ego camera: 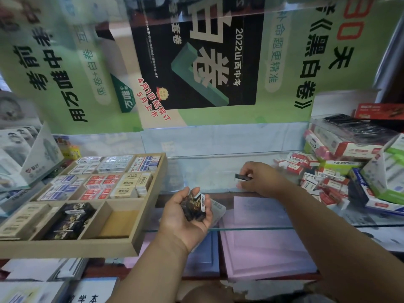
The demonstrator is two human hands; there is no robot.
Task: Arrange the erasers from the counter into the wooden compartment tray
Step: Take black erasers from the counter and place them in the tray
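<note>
Glass shop counter (218,171) here, with a big green and black poster (196,57) standing up behind it. On the left sits the wooden compartment tray (140,215), mostly full already: blue-and-white erasers in the back cells, red ones (101,186) in the middle, beige ones (133,184) next to those, and a stack of black erasers (70,221) in the front middle cell. The front right cell (119,223) shows bare wood.

Just right of the tray, the left hand (185,217) is palm up, fingers curled round a small bunch of black-and-gold erasers (195,205). They lie across the palm, with the fingertips cupping the far side and the thumb alongside.

Further right, the right hand (260,178) is down by the glass, pinching one thin dark eraser (243,177) between thumb and fingertips; the eraser sticks out to the left of the fingers.

Far right there's a messy heap of red-and-white erasers (314,171) and stacked stationery boxes (358,147).
</note>
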